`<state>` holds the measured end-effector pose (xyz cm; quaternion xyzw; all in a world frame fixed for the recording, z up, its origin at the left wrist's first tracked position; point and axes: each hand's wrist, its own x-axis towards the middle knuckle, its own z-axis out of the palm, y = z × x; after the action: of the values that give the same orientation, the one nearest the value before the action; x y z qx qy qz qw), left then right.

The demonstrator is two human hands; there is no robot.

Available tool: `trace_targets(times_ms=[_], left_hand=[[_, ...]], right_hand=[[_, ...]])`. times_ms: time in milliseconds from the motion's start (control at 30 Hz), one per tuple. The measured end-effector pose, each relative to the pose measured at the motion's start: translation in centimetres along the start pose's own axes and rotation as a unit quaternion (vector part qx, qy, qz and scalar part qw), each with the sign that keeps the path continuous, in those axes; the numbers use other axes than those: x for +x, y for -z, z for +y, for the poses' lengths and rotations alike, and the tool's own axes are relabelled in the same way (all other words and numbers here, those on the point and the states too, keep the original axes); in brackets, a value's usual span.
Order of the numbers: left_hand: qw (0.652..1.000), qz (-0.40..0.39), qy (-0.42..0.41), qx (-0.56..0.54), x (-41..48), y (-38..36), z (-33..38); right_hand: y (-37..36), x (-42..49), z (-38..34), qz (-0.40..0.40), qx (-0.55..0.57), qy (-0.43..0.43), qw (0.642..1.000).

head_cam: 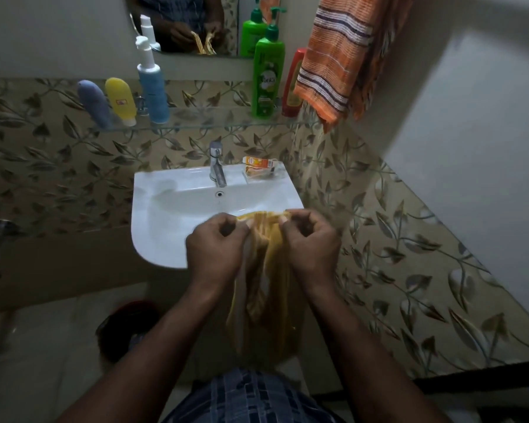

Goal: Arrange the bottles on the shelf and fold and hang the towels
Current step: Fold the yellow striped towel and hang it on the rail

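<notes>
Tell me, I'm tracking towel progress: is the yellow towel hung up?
No, the left hand and right hand grip the yellow towel at the front of the sink.

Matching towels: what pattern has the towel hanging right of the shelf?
The hanging towel is orange with dark-and-white stripe bands; head view shows it best.
</notes>
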<state>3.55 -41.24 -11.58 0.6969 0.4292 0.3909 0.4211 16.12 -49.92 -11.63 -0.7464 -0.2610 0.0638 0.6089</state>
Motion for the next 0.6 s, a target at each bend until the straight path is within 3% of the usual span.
trace_targets(times_ms=[100,200,267,433,533,600], left_hand=[[0.997,0.069,-0.021,0.015,2.3,2.6,-1.1],[0.989,0.124,0.028,0.08,5.2,4.9,-4.4],[0.985,0.136,0.058,0.085,5.7,5.3,-5.2],[0.985,0.148,0.042,0.072,5.3,5.3,-4.5],[0.987,0.157,0.011,0.044,6.0,6.8,-3.8],[0.988,0.151,-0.002,0.017,6.8,7.6,-3.2]], right_hand=[[2.9,2.8,0.0,0.054,0.002,0.041,0.998],[5.2,6.0,2.5,0.101,-0.1,0.012,0.99],[6.0,6.9,3.9,0.099,-0.14,0.018,0.985],[5.9,7.1,3.1,0.106,-0.144,0.025,0.984],[8.5,7.9,1.6,0.02,-0.114,0.033,0.993],[10.2,8.5,0.8,-0.072,-0.02,0.023,0.997]])
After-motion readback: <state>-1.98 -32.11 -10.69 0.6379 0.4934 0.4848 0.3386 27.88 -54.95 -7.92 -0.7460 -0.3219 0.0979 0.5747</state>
